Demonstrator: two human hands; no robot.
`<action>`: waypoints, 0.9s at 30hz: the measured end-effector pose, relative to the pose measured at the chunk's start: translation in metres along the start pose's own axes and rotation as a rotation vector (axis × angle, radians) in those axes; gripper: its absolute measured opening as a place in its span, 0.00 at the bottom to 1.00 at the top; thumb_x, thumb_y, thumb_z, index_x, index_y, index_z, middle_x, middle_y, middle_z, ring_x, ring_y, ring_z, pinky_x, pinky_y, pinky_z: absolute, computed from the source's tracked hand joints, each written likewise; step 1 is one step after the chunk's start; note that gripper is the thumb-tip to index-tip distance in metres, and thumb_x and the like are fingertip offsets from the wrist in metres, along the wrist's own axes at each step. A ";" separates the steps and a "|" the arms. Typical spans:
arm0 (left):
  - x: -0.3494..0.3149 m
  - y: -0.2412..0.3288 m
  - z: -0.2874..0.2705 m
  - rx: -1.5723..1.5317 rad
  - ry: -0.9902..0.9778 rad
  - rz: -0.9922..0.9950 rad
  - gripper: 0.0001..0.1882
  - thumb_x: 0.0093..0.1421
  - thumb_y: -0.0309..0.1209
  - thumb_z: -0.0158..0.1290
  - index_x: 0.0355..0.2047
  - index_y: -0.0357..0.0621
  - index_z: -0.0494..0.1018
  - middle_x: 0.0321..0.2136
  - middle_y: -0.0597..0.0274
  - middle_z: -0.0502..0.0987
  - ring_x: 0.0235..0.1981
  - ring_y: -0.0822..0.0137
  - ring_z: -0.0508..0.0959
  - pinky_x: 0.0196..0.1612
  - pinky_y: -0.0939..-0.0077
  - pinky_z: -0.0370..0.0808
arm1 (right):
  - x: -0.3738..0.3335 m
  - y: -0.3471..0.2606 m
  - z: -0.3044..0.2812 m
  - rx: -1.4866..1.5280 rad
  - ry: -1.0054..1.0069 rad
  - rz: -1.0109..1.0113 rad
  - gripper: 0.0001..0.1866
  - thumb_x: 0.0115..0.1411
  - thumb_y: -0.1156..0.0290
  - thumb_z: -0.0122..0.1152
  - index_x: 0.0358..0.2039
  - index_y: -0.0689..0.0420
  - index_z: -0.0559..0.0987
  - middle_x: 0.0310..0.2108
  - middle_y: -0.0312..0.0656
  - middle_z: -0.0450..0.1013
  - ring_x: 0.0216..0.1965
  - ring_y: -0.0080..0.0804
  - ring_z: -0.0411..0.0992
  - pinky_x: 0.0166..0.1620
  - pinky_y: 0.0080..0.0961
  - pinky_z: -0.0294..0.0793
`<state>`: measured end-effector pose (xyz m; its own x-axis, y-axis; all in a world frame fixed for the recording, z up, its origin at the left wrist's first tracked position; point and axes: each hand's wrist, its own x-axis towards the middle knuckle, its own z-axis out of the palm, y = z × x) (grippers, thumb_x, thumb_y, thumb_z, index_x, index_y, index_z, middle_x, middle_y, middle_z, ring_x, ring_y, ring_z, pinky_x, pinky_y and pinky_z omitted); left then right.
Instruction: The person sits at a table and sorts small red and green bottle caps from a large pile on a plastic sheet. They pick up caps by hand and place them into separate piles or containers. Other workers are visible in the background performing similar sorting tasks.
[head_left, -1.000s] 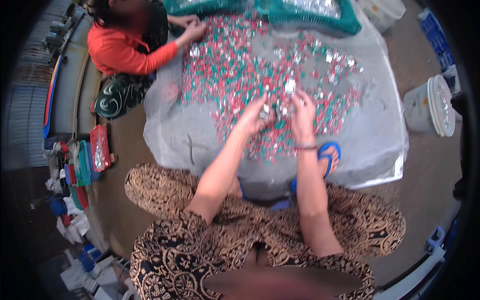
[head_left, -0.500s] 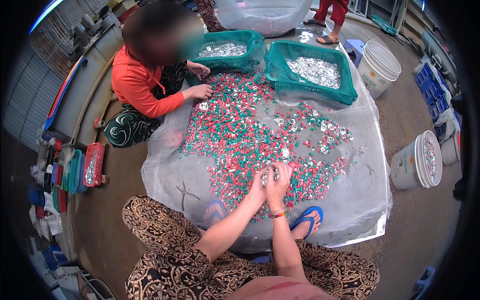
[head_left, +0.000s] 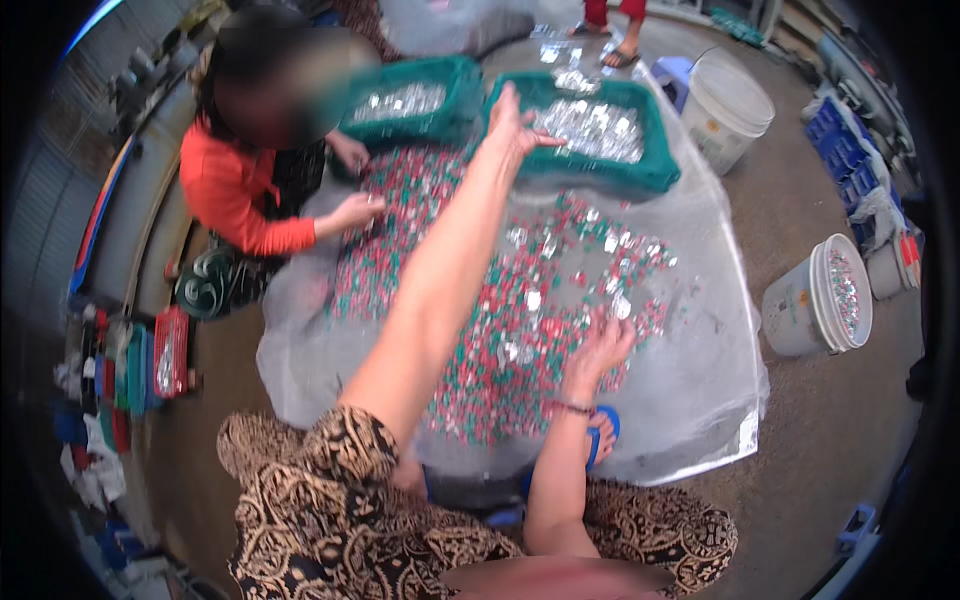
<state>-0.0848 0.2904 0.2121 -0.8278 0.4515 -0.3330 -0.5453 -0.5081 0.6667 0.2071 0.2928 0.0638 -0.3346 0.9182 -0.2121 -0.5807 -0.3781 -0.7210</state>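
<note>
Sheet [head_left: 690,380] with coloured pieces [head_left: 485,395].
My left hand [head_left: 514,130] over green basket [head_left: 640,178], right hand [head_left: 598,350] over pieces; all fingers apart.

The left hand [head_left: 515,130] is stretched forward, with its fingers spread, over the left side of a green basket [head_left: 655,166] holding silver pieces [head_left: 602,132]. The right hand [head_left: 598,350] is above red and green pieces [head_left: 490,385], near one silver piece [head_left: 621,306].

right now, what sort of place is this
Probably a workshop or sorting area: a pale sheet is strewn with small red and green pieces, a green basket holds shiny silvery pieces, and a white bucket stands nearby.
</note>
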 end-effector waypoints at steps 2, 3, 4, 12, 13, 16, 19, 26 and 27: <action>-0.028 -0.002 -0.059 0.613 -0.091 0.160 0.38 0.59 0.51 0.47 0.63 0.51 0.47 0.64 0.52 0.43 0.62 0.38 0.45 0.44 0.30 0.64 | -0.006 0.004 0.004 -0.010 -0.112 -0.021 0.11 0.58 0.80 0.49 0.43 0.63 0.68 0.43 0.43 0.69 0.46 0.33 0.69 0.48 0.31 0.73; -0.043 0.010 -0.095 1.046 -0.212 0.327 0.37 0.56 0.52 0.51 0.61 0.49 0.54 0.62 0.52 0.52 0.60 0.43 0.53 0.44 0.38 0.67 | -0.008 0.005 0.006 -0.020 -0.184 -0.054 0.10 0.58 0.80 0.50 0.41 0.63 0.68 0.42 0.44 0.69 0.44 0.32 0.69 0.48 0.31 0.73; -0.067 0.009 -0.142 1.224 -0.124 0.280 0.29 0.55 0.48 0.53 0.52 0.44 0.67 0.47 0.52 0.71 0.50 0.54 0.70 0.42 0.53 0.73 | -0.012 0.005 0.006 -0.056 -0.245 -0.082 0.10 0.57 0.81 0.52 0.39 0.64 0.66 0.31 0.38 0.65 0.38 0.28 0.68 0.43 0.31 0.73; -0.271 0.014 -0.465 2.057 0.247 -0.970 0.08 0.39 0.30 0.64 0.23 0.47 0.80 0.24 0.58 0.80 0.25 0.63 0.79 0.32 0.63 0.75 | -0.033 0.027 0.014 -0.139 -0.505 0.342 0.21 0.57 0.84 0.52 0.51 0.71 0.62 0.41 0.54 0.69 0.41 0.42 0.72 0.44 0.32 0.75; -0.299 -0.005 -0.492 2.089 0.282 -0.864 0.09 0.38 0.31 0.65 0.22 0.48 0.80 0.26 0.58 0.80 0.30 0.60 0.80 0.34 0.63 0.75 | -0.035 0.030 0.015 -0.144 -0.464 0.430 0.21 0.57 0.83 0.52 0.51 0.71 0.62 0.42 0.54 0.69 0.41 0.42 0.72 0.45 0.33 0.75; -0.343 -0.068 -0.546 2.149 0.742 -0.500 0.14 0.54 0.30 0.44 0.34 0.41 0.78 0.37 0.48 0.78 0.40 0.54 0.78 0.42 0.61 0.75 | -0.039 0.038 0.020 -0.017 -0.504 0.574 0.16 0.60 0.80 0.49 0.48 0.70 0.65 0.42 0.53 0.69 0.42 0.42 0.72 0.46 0.32 0.75; -0.350 -0.109 -0.576 2.116 0.947 -0.319 0.12 0.52 0.25 0.45 0.34 0.38 0.77 0.38 0.43 0.76 0.42 0.51 0.77 0.45 0.61 0.74 | -0.046 0.037 0.025 -0.153 -0.669 0.555 0.10 0.61 0.78 0.49 0.42 0.68 0.69 0.40 0.48 0.70 0.43 0.41 0.71 0.49 0.34 0.73; -0.309 -0.089 -0.565 1.725 1.133 -0.009 0.17 0.57 0.26 0.38 0.45 0.29 0.66 0.42 0.36 0.71 0.42 0.51 0.75 0.47 0.63 0.71 | -0.062 0.032 0.025 -0.216 -0.739 0.522 0.05 0.60 0.77 0.51 0.34 0.66 0.69 0.31 0.39 0.67 0.40 0.33 0.70 0.51 0.38 0.72; -0.301 -0.081 -0.547 1.085 1.173 0.155 0.16 0.60 0.27 0.37 0.46 0.33 0.63 0.42 0.42 0.70 0.40 0.53 0.76 0.43 0.63 0.74 | -0.061 0.033 0.024 -0.237 -0.727 0.516 0.07 0.60 0.77 0.52 0.37 0.67 0.69 0.34 0.42 0.69 0.41 0.35 0.70 0.49 0.36 0.72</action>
<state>0.1362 -0.2057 -0.1063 -0.7809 -0.5972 -0.1831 -0.5272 0.4729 0.7060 0.1901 0.2209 0.0689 -0.9404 0.3119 -0.1356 -0.0899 -0.6124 -0.7854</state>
